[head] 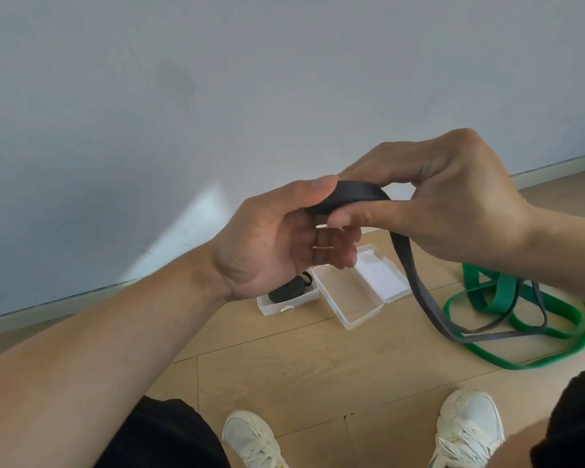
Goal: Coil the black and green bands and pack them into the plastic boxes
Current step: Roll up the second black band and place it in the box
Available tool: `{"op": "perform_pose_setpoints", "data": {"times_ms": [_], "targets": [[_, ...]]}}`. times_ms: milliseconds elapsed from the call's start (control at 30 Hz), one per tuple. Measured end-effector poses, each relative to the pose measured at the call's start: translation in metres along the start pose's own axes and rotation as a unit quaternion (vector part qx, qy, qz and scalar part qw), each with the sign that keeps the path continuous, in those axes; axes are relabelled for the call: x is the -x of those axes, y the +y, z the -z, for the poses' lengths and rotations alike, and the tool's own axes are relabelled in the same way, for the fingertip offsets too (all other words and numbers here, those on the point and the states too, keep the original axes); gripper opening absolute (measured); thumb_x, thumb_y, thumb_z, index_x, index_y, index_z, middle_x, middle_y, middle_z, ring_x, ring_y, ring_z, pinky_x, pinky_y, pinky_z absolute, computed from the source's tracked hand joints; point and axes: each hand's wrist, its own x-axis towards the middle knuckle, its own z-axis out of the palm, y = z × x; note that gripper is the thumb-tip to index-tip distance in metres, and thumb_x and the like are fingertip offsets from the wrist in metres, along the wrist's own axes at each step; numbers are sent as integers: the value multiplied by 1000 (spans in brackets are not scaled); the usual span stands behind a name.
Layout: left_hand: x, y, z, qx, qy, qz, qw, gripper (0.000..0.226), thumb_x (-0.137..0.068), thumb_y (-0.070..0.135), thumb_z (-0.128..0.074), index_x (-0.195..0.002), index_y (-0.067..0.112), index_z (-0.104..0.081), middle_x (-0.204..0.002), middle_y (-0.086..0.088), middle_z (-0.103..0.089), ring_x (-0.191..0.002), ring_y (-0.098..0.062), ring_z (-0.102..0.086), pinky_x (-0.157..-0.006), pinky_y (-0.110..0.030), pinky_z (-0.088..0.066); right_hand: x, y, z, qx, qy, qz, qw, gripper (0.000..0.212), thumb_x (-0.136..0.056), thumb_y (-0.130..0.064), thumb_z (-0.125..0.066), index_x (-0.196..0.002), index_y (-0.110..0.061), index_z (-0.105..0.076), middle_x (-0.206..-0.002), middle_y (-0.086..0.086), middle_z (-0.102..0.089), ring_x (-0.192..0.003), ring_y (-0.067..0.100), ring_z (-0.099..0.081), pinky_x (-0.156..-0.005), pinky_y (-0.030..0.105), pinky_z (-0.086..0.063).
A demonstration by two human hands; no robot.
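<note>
My left hand (284, 238) and my right hand (446, 204) both pinch the folded top end of a black band (355, 195), held up in the air in front of the wall. The rest of the black band hangs down to the floor and lies looped over a green band (500, 300) at the right. Below my hands stands an open plastic box (355, 304) with its lid (382, 275) folded back, nothing in it. A second plastic box (291, 304) to its left holds a coiled black band (289, 290), partly hidden by my left wrist.
The floor is light wood planks, meeting a pale wall with a skirting board (554, 167) behind the boxes. My two white shoes (250, 440) (466, 430) and black shorts (163, 434) fill the bottom of the view.
</note>
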Motion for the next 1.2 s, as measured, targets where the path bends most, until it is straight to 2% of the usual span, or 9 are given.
{"op": "perform_pose_setpoints", "data": {"times_ms": [100,300,500,600,767,833,933,1100,1200], "targets": [[-2,0,-1,-52,51,51,996,61,-79,48,-73,-123,6,-68,-98,-9,-69,-84,-27,-68,-75,-36,-57,-1,3,6,99,-6,6,995,15,-82,-34,-82,-93,-23,-82,-86,-5,-78,-84,13,-73,-73,34,-55],[-2,-12,-12,-232,199,30,952,52,-61,59,-78,-89,15,-83,-83,-4,-76,-76,-18,-72,-75,-32,-53,-3,2,4,213,-37,74,974,15,-82,-28,-70,-88,-21,-82,-77,-5,-76,-81,18,-71,-67,39,-56],[-2,-11,-8,-170,143,-14,975,56,-68,49,-65,-90,-2,-77,-75,-10,-71,-71,-23,-68,-76,-34,-51,-4,-1,2,90,-35,19,995,22,-77,-46,-79,-93,-31,-80,-88,-10,-77,-91,10,-71,-81,36,-55],[-2,-10,-10,-103,112,-45,987,52,-74,46,-58,-95,2,-75,-72,-8,-66,-66,-21,-63,-71,-35,-50,-2,-5,3,19,-35,-13,999,25,-72,-46,-81,-95,-37,-77,-89,-9,-78,-97,8,-71,-88,32,-55],[0,-6,-9,-44,77,-42,995,52,-78,45,-54,-99,2,-72,-74,-12,-64,-64,-27,-60,-67,-34,-50,2,-10,-4,-91,-14,-64,994,15,-72,-36,-81,-87,-36,-77,-74,-1,-78,-80,15,-76,-82,18,-55],[0,-7,-8,-34,60,-22,997,48,-80,45,-53,-100,5,-73,-78,-12,-65,-67,-29,-61,-69,-36,-49,2,-10,-7,-80,-6,-86,993,11,-73,-33,-84,-83,-35,-79,-69,0,-77,-74,15,-76,-76,21,-56],[-1,-4,-8,-42,64,38,996,49,-86,49,-54,-111,11,-72,-92,-11,-65,-78,-28,-64,-74,-38,-53,0,-6,1,29,5,-99,995,13,-75,-33,-85,-80,-42,-77,-73,-9,-76,-71,-4,-69,-64,6,-46],[-2,-14,-10,-222,181,25,958,60,-67,66,-69,-99,16,-81,-86,0,-71,-78,-18,-70,-75,-33,-54,-4,-7,2,208,-32,4,978,27,-81,-49,-64,-87,-30,-82,-76,-7,-73,-75,10,-66,-66,34,-53],[0,-15,-9,-230,176,-12,957,58,-72,59,-67,-92,6,-79,-76,-9,-68,-70,-18,-65,-73,-33,-51,-5,-6,0,183,-33,30,982,24,-80,-46,-70,-85,-26,-81,-73,-11,-71,-79,10,-64,-69,24,-49]]}}
